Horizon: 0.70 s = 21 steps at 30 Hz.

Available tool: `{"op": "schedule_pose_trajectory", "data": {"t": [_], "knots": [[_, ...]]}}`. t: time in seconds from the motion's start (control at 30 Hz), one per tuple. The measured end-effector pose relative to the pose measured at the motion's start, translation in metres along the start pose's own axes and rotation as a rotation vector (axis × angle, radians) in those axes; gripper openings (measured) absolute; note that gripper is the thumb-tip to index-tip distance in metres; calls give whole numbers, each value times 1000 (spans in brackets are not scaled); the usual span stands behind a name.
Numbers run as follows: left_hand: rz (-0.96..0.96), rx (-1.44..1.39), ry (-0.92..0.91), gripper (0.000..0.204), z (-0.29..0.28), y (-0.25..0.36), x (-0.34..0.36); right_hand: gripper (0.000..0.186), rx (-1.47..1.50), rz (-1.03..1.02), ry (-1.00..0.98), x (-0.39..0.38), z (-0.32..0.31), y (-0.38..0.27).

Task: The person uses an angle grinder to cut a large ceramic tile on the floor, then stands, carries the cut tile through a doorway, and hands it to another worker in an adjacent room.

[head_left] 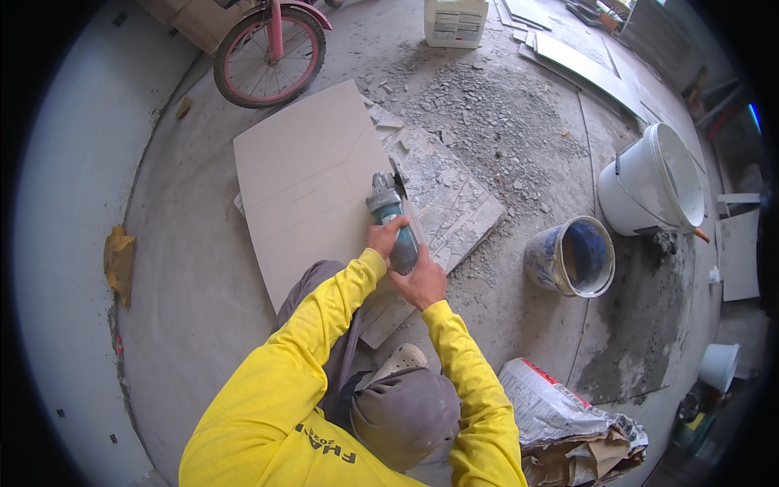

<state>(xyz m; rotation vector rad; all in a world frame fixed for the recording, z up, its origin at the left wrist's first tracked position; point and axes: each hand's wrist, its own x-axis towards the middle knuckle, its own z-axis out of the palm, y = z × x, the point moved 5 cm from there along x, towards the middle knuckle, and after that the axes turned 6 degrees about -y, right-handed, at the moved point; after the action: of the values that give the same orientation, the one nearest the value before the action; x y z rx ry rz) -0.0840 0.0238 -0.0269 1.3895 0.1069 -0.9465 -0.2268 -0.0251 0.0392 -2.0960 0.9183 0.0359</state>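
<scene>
A teal angle grinder (389,209) with a grey metal head lies along the right edge of a large beige tile (304,174). Its thin dark cutting disc (398,182) stands on edge at that tile edge; whether it is turning I cannot tell. My left hand (386,235) is closed around the grinder's body. Behind it, my right hand (423,281) grips the rear end, its thumb pointing forward. Beneath the beige tile rests a dusty, scratched slab (450,199) with crossing cut lines. My knee and a beige clog (403,358) are close below the hands.
Broken chips (507,122) cover the floor beyond the slab. To the right are a blue-stained bucket (545,258), a larger white bucket (629,183) and a torn bag (552,406). A pink bicycle wheel (270,57) and a white jug (455,23) stand at the back.
</scene>
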Motion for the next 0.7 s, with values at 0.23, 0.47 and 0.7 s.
{"op": "schedule_pose_trajectory", "data": {"t": [0.23,0.47,0.7], "knots": [[-4,-14,-8,32,3,-1,-2,74,6,31,-26,-1,-1,1],[-26,-9,-9,31,-1,-1,8,63,1,37,-36,5,-1,-5],[-19,-19,4,32,-2,2,15,63,-17,43,-44,10,-3,-9]]}}
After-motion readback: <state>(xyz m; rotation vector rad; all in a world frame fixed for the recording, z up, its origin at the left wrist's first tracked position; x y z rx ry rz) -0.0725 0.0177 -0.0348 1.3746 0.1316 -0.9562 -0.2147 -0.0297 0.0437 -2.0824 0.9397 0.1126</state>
